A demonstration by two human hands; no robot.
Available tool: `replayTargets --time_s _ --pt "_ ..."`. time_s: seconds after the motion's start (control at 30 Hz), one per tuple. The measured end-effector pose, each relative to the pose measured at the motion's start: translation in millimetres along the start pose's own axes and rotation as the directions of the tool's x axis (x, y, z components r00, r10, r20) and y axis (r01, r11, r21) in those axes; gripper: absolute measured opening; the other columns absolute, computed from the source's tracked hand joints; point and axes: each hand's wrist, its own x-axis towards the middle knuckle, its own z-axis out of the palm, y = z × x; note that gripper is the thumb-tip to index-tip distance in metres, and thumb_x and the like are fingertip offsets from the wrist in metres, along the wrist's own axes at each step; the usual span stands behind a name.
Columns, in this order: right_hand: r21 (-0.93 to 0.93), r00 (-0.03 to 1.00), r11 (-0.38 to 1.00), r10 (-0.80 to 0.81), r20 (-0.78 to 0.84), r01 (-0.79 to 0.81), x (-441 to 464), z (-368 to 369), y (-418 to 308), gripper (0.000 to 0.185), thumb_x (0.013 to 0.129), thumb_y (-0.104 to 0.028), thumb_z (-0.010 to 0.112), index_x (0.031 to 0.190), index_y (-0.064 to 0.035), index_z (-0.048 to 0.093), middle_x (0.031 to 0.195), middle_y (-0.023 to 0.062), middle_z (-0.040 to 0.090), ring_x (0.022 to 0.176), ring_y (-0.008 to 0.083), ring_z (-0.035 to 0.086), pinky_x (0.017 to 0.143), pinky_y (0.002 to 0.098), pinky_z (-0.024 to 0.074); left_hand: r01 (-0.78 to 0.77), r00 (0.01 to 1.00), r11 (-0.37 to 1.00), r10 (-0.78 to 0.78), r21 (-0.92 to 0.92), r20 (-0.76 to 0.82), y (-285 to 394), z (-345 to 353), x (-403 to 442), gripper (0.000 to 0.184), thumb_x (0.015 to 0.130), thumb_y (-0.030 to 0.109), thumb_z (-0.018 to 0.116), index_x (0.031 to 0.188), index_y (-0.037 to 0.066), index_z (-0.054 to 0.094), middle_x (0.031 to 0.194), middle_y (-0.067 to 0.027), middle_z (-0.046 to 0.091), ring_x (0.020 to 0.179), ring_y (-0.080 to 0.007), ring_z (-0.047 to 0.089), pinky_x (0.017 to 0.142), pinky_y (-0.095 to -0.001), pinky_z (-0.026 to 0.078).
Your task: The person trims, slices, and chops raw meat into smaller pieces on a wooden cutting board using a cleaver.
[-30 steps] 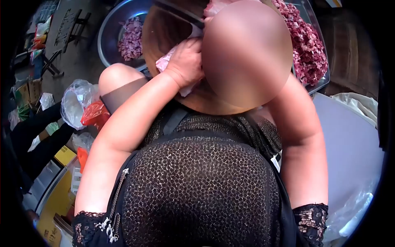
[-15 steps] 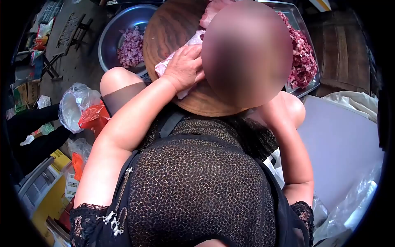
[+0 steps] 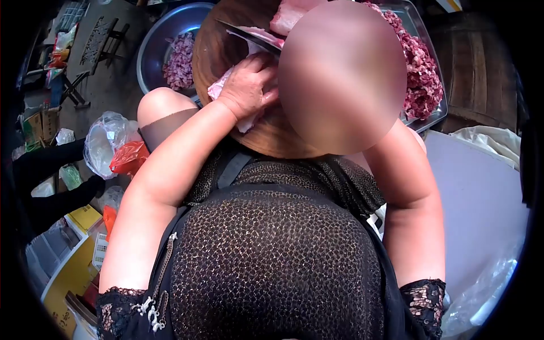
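Observation:
A round wooden chopping board [image 3: 218,48] rests over my lap. On it lies a pale pink strip of fatty meat [image 3: 218,88], held down by my left hand [image 3: 247,85] with its fingers curled over it. Just beyond those fingers, a knife blade [image 3: 249,37] slants across the meat, its tip pointing up and left. A blurred disc covers the right part of the board, the knife's handle end and my right hand; only the right forearm [image 3: 391,153] shows, running into the disc. Another pink slab of meat [image 3: 292,16] sits at the board's far side.
Behind the board at left stands a metal basin [image 3: 148,59] with chopped pink meat [image 3: 180,62]. To the right, a metal tray [image 3: 441,107] holds a heap of darker red chopped meat [image 3: 420,76]. A grey flat surface [image 3: 470,192] and plastic bags [image 3: 107,144] flank my legs.
The knife blade has come into sight beyond my left hand, left of the blurred disc. My left hand has shifted slightly left, still on the meat. The right forearm has swung upward.

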Motion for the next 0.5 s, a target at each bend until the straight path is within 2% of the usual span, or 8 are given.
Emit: replayTargets --time_s 0.07,0.13,0.2,0.3,0.37,0.4,0.47,0.5 --pt "-0.042 1.0 0.999 0.025 -0.005 -0.025 3 7 0 0.021 0.088 -0.009 0.057 0.104 -0.0029 0.07 0.097 0.018 0.071 0.091 0.0322 0.07 0.076 0.0414 0.0573 -0.023 1.0 1.0 0.023 0.021 0.013 1 -2 -1 0.047 0.072 0.025 0.074 0.117 0.015 0.065 0.122 -0.0142 0.055 0.113 -0.0341 0.054 0.098 -0.0442 0.047" --pt "-0.066 0.999 0.998 -0.017 0.034 0.02 -17 4 5 0.021 0.088 -0.011 0.058 0.104 -0.0037 0.07 0.097 0.018 0.071 0.09 0.0327 0.07 0.077 0.0422 0.0571 -0.068 0.996 0.996 0.065 0.065 0.058 -1 -3 -2 0.047 0.073 0.026 0.073 0.118 0.015 0.064 0.124 -0.0146 0.055 0.114 -0.0342 0.055 0.098 -0.0445 0.047" --pt "-0.015 0.998 0.999 0.034 -0.057 -0.035 -49 9 18 0.014 0.086 -0.006 0.056 0.088 -0.0008 0.068 0.085 0.0215 0.069 0.082 0.036 0.069 0.071 0.0455 0.0554 -0.075 0.996 0.993 0.069 0.091 0.062 3 -6 -5 0.046 0.073 0.026 0.073 0.117 0.014 0.064 0.124 -0.0144 0.055 0.114 -0.0342 0.055 0.098 -0.0445 0.047" --pt "-0.038 0.993 0.995 0.084 -0.081 -0.087 -90 26 54 0.016 0.088 -0.011 0.057 0.089 0.0016 0.067 0.085 0.024 0.068 0.082 0.0392 0.068 0.072 0.0476 0.0537 -0.093 0.995 0.988 0.088 0.126 0.046 1 -4 -6 0.046 0.074 0.025 0.072 0.117 0.013 0.064 0.125 -0.0138 0.055 0.114 -0.034 0.055 0.098 -0.0445 0.047" --pt "0.121 0.988 0.986 0.126 -0.092 -0.115 -112 29 70 0.021 0.091 -0.017 0.06 0.092 0.004 0.064 0.085 0.026 0.067 0.083 0.0427 0.065 0.073 0.0495 0.0515 -0.117 0.993 0.981 0.114 0.155 0.029 -1 -1 -9 0.045 0.074 0.024 0.072 0.117 0.013 0.064 0.125 -0.013 0.055 0.115 -0.0333 0.055 0.098 -0.0444 0.046" --pt "0.22 0.969 0.949 0.242 -0.05 -0.226 -116 32 73 0.024 0.092 -0.023 0.06 0.097 0.0004 0.065 0.088 0.0255 0.067 0.087 0.0437 0.064 0.079 0.0514 0.0497 -0.122 0.992 0.983 0.118 0.134 0.037 4 -3 -9 0.045 0.075 0.023 0.072 0.118 0.014 0.064 0.125 -0.013 0.055 0.115 -0.0327 0.055 0.098 -0.0446 0.046" --pt "0.248 0.898 0.923 0.356 -0.258 -0.294 -126 51 76 0.026 0.093 -0.025 0.059 0.099 -0.0008 0.065 0.088 0.0251 0.067 0.087 0.043 0.065 0.079 0.0516 0.0496 -0.133 0.991 0.975 0.126 0.176 0.051 8 0 -10 0.044 0.076 0.02 0.071 0.119 0.015 0.064 0.127 -0.0132 0.055 0.116 -0.0318 0.055 0.098 -0.0449 0.046" --pt "0.244 0.899 0.925 0.352 -0.262 -0.291 -133 47 68 0.026 0.093 -0.025 0.059 0.099 -0.0008 0.065 0.088 0.0251 0.067 0.087 0.043 0.065 0.079 0.0516 0.0496 -0.132 0.991 0.975 0.125 0.178 0.045 13 -2 -10 0.044 0.076 0.02 0.071 0.119 0.015 0.064 0.127 -0.0132 0.055 0.116 -0.0318 0.055 0.098 -0.0449 0.046"
